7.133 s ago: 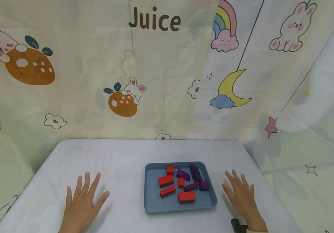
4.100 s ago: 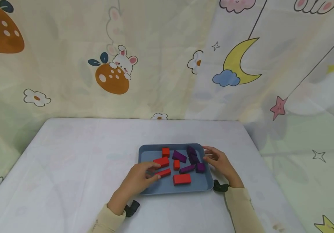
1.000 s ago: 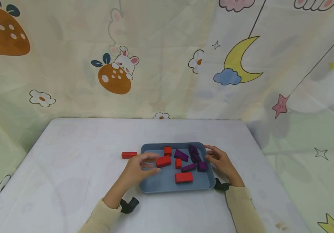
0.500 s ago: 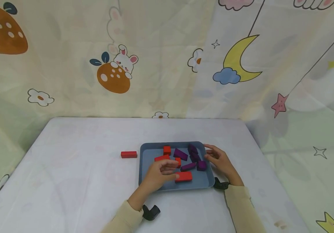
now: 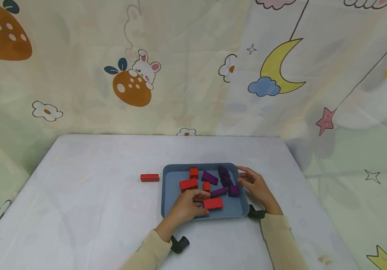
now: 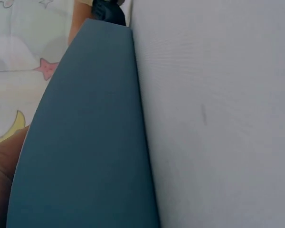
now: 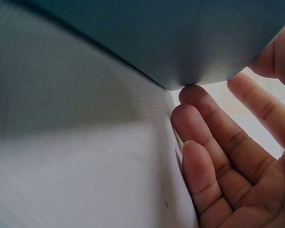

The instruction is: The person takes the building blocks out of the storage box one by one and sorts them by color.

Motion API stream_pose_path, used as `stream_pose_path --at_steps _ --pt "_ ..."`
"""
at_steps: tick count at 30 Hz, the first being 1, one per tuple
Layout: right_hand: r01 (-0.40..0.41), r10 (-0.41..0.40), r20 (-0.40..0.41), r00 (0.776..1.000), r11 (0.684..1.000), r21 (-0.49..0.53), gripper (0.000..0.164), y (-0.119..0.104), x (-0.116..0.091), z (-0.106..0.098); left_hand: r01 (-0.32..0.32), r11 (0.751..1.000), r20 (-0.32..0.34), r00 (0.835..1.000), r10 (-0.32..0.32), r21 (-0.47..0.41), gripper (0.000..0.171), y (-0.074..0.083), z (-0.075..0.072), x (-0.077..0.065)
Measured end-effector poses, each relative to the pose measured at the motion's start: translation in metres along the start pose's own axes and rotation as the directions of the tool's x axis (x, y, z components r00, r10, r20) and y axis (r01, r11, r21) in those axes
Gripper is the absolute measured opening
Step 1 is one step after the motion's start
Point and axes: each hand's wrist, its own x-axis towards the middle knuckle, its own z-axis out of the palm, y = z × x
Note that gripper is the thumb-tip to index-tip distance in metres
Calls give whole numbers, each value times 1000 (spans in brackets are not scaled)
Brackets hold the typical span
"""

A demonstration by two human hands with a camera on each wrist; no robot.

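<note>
Fingers (image 5: 201, 193) of the left hand (image 5: 186, 206) stand apart around a red block (image 5: 213, 203) toward the front of the tray (image 5: 235, 210), grip or not I cannot tell; the right hand (image 5: 256, 186), fingers loosely bent, touches the tray's right end; purple blocks (image 5: 218, 192) lie inside, a red stick (image 5: 149, 178) just left of it

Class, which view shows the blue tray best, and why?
The head view: the blue tray shows almost whole from above, the left hand covering part. Left wrist shows only an outer wall; right wrist, part of the outside.
</note>
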Motion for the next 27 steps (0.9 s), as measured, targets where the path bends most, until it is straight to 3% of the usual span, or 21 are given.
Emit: stream_pose_path --at_steps 6,13,19,27 --pt "-20 20 -6 1000 1000 -12 48 -2 0 -1 35 999 -25 999 -34 41 36 3 1 -2" --pt "-24 24 -10 1000 1000 -14 49 -5 -1 0 19 1000 -54 998 -19 -11 36 9 -8 -6" --pt "-16 16 -12 1000 1000 -9 47 -5 -1 1 0 998 -19 1000 -1 -70 39 19 -34 -9" --pt "-28 28 -11 1000 1000 -10 47 -3 -1 1 -63 998 48 997 64 -28 42 24 -81 -16"
